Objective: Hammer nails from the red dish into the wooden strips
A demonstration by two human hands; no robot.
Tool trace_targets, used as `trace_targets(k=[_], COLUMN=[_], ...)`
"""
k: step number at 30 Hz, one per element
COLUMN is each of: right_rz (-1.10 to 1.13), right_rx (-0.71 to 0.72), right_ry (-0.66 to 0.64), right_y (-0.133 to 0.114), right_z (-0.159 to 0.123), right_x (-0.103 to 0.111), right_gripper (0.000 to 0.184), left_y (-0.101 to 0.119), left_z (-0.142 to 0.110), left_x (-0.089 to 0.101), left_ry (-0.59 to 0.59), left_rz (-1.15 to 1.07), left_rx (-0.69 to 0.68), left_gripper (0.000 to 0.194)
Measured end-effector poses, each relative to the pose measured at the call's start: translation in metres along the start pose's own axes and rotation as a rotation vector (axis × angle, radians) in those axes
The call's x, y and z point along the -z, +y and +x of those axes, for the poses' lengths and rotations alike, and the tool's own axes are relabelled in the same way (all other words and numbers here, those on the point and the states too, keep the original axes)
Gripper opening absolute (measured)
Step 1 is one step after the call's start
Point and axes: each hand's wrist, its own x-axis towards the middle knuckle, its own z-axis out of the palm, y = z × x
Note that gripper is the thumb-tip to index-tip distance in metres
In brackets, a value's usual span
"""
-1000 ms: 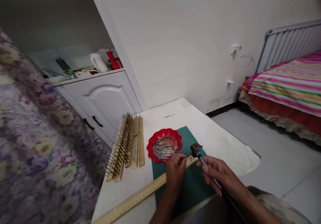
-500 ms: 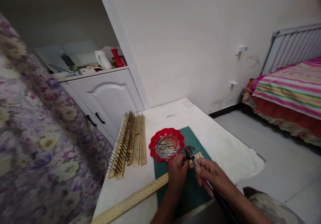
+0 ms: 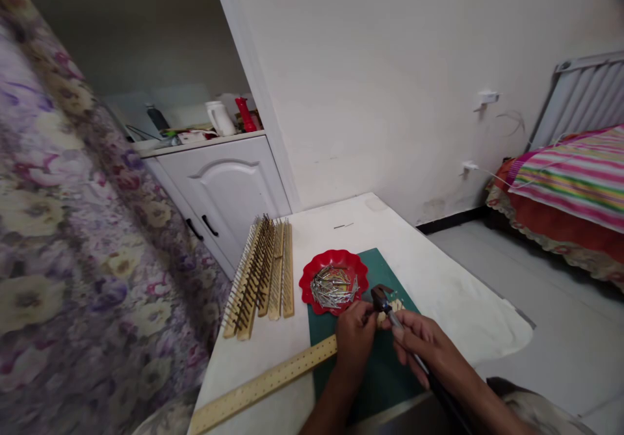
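Observation:
A long wooden strip (image 3: 273,383) with a row of holes lies across a green mat (image 3: 385,373) on a white table (image 3: 453,311). My left hand (image 3: 355,341) is pinched closed on the strip near its far end, apparently holding a nail upright, though the nail is too small to make out. My right hand (image 3: 424,347) grips the handle of a small hammer (image 3: 380,297), whose dark head hovers just above the left fingertips. A red dish (image 3: 312,277) of loose nails sits right behind the hands.
Several wooden strips studded with nails (image 3: 263,276) lie side by side at the table's left. A flowered curtain (image 3: 73,227) hangs at left, a white cabinet (image 3: 229,188) stands behind, and a bed with a striped cover (image 3: 570,181) is at right.
The hammer head dropped toward my left fingers half a second ago and has stayed just above them. The view has shifted slightly left. My left hand stayed on the strip.

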Motion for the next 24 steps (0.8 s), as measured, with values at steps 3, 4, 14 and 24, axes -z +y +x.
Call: trace_targets(k=[3,4,14,24], right_rz=[-0.006,-0.009,0.015,0.009], right_rx=[0.016,0.02,0.03,0.023], right_ry=[0.023,0.043,0.186,0.167], right_y=[-0.002,-0.002,-0.012,-0.009], right_z=[-0.001,-0.001,-0.006,-0.006], right_x=[0.006,0.008,0.017,0.018], right_gripper=[0.029,0.029,0.032,0.032], left_y=[0.004,0.006,0.005,-0.009], left_z=[-0.003,-0.004,0.015,0.059], left_x=[0.006,0.009,0.05,0.047], left_ry=[-0.004,-0.006,0.084,-0.175], left_rz=[-0.025,-0.029,0.111,0.569], left_rx=[-0.023,-0.029,-0.028,0.113], left_gripper=[0.015,0.014,0.018,0.008])
